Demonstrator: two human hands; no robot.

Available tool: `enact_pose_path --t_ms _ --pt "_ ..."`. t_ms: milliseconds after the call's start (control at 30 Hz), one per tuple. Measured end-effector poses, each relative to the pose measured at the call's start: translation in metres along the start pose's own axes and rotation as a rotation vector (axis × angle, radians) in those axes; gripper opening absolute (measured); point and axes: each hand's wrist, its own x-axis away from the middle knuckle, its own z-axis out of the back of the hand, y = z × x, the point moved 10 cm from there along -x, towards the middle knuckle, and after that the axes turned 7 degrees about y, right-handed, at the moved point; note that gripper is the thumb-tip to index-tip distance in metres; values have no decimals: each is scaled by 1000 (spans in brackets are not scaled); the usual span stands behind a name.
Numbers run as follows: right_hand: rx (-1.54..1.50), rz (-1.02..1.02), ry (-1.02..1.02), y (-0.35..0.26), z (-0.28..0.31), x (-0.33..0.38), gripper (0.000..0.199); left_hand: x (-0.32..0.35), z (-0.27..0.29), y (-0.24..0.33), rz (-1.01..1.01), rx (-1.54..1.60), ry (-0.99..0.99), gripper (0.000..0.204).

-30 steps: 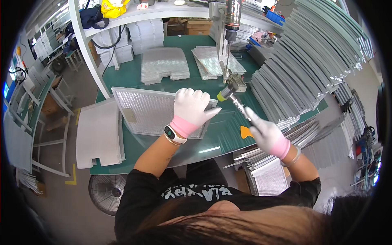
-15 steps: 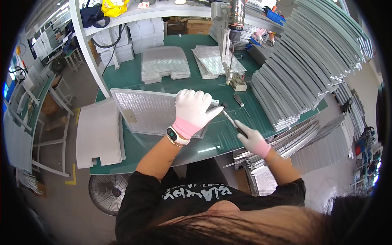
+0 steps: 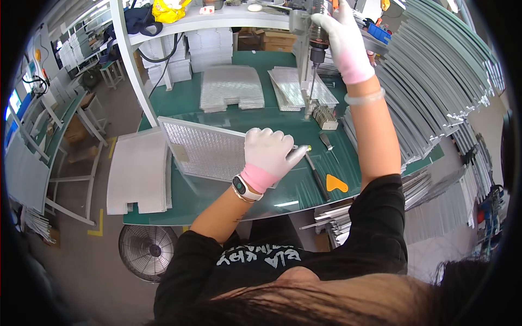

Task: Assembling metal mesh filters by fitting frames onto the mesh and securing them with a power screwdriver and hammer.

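My left hand (image 3: 267, 152) is closed on the upper right edge of a framed mesh panel (image 3: 206, 149), which stands tilted on the table. Close by its thumb lies a black-handled tool (image 3: 317, 176) with a thin metal shaft; I cannot make out its head, and a small yellow-green tip shows there. My right hand (image 3: 346, 43) is raised at the hanging electric screwdriver (image 3: 321, 37), thumb and fingers spread on either side of its body. Both hands wear white gloves with pink cuffs.
A screwdriver (image 3: 327, 142) and an orange scraper (image 3: 337, 183) lie on the green table (image 3: 239, 201). Mesh sheets (image 3: 231, 87) are stacked behind, white panels (image 3: 138, 171) at the left. Tall stacks of grey frame strips (image 3: 435, 70) rise at the right. A small metal block (image 3: 326, 118) sits below the driver.
My right hand has let go of the black-handled tool, now lying on the table, and has risen to the hanging electric screwdriver. The orange scraper has come into view. My left hand keeps its hold.
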Motion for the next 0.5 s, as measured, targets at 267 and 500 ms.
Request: enact_pose_path --t_ms 267,500 --pt "-1238 -402 162 22 7 -1 34 -4 -12 -13 13 21 -21 36" --pt "-1182 -385 180 44 32 -2 43 -2 -15 -16 22 54 0 35"
